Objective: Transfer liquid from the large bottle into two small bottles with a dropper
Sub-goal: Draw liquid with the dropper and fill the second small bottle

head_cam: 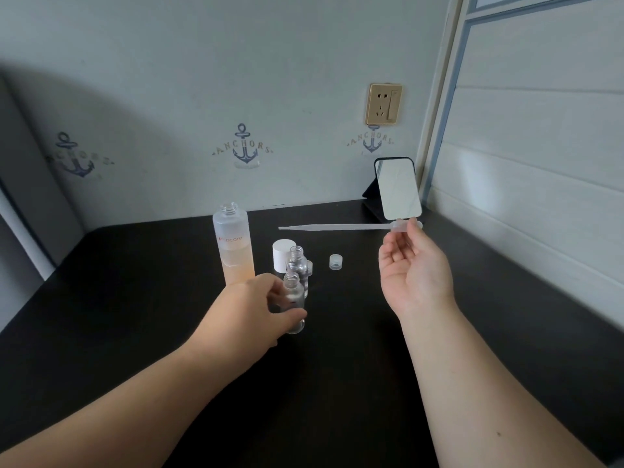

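While the left hand grips the nearer small bottle, the right hand pinches the dropper bulb, held level above the table. Step: between draws. Next: tip into the open large bottle just beyond the left hand.

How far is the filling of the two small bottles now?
Done: all three bottles are uncapped. In hand: the right hand pinches the dropper level in the air; the left hand holds the nearer small bottle. Left: both small bottles look empty; the large bottle holds liquid.
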